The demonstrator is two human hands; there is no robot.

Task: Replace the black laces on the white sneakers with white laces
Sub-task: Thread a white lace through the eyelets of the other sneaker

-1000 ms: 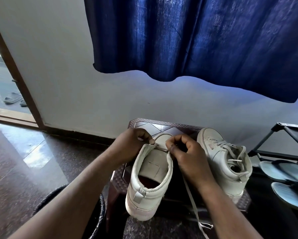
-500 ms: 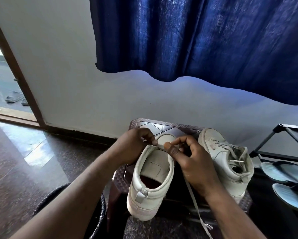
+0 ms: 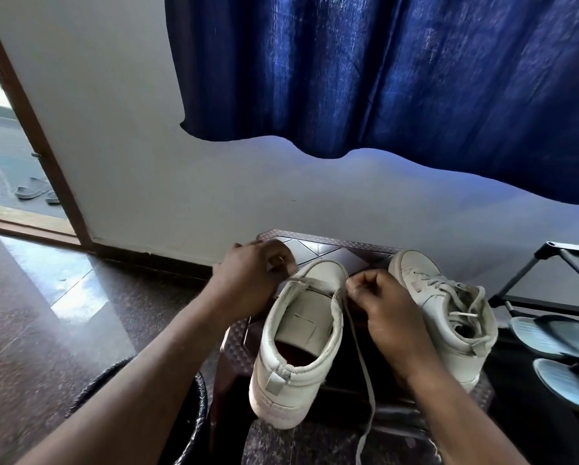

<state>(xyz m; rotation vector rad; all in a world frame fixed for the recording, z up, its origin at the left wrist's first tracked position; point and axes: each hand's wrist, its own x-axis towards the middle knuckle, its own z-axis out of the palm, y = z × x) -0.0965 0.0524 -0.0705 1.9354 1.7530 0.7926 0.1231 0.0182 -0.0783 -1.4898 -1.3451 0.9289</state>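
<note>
Two white sneakers stand on a dark brown plastic stool (image 3: pixel 318 245). The left sneaker (image 3: pixel 298 357) has its heel toward me and a white lace (image 3: pixel 309 284) crossing its lowest eyelets near the toe. My left hand (image 3: pixel 251 280) pinches one end of that lace at the shoe's left side. My right hand (image 3: pixel 382 307) pinches the other part at the shoe's right edge, and the loose end (image 3: pixel 365 380) hangs down past the stool. The right sneaker (image 3: pixel 449 313) is fully laced in white. No black lace is visible.
A dark round bin (image 3: pixel 194 417) sits below my left forearm. A black shoe rack (image 3: pixel 556 273) with blue-grey slippers (image 3: pixel 549 337) stands to the right. A blue curtain (image 3: pixel 382 78) hangs above the wall. An open doorway (image 3: pixel 6 162) lies far left.
My hands have moved apart, the left one up and to the left, drawing the white lace taut across the toe end of the left sneaker.
</note>
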